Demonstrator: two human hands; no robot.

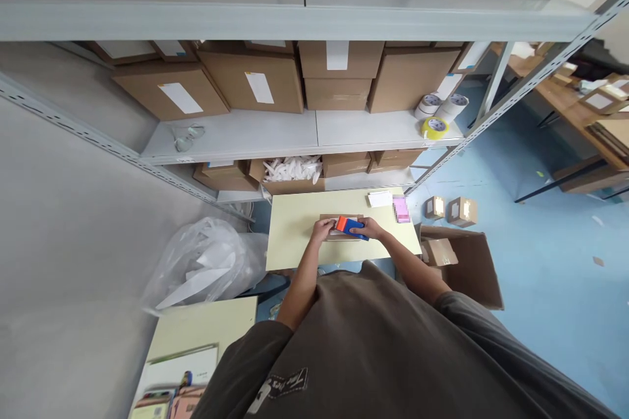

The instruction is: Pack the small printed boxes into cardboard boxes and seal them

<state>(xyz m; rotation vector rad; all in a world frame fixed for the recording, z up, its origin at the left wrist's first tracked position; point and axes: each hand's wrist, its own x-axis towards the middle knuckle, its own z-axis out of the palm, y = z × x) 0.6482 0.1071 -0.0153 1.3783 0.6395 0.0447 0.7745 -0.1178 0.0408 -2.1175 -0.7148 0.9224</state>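
Beyond the far edge of the pale yellow table (295,236) rises a grey metal shelf unit (236,137) holding brown cartons (255,82), with rolls of tape (435,127) on the shelf above the table's right corner. On the table's far right lie a white slip of paper (380,199) and a pink packet (401,209). A clear plastic bag (206,268) sits left of the table, an open carton (469,262) right of it, and two small boxes (449,211) on the blue floor (540,275) beyond that carton.

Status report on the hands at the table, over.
Left hand, right hand: both on orange-and-blue item. Cardboard box beneath it. White card, pink packet farther along the table.
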